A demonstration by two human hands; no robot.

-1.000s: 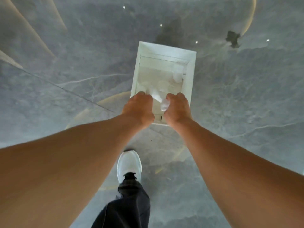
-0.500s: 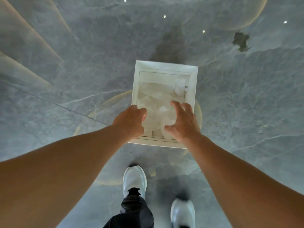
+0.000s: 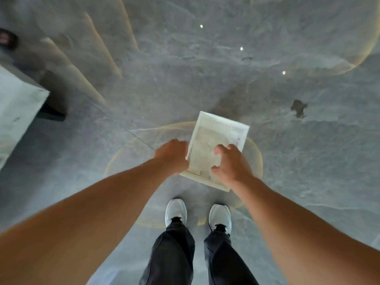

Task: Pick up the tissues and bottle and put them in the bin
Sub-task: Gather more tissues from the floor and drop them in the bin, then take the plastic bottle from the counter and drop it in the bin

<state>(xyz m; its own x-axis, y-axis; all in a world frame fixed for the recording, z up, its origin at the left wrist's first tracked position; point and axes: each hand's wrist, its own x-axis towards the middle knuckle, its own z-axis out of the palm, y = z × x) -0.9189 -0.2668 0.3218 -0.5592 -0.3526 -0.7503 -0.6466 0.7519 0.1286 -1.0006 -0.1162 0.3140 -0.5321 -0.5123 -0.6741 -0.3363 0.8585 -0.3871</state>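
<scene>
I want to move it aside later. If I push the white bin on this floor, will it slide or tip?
The white bin probably slides easily: the grey floor looks polished, with lights reflected in it. It seems light, holding pale, tissue-like contents. It looks tall with straight walls, so a high push might tip it.

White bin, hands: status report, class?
Left hand and right hand empty over white rectangular bin. Pale tissues inside. Nothing blocking.
</scene>
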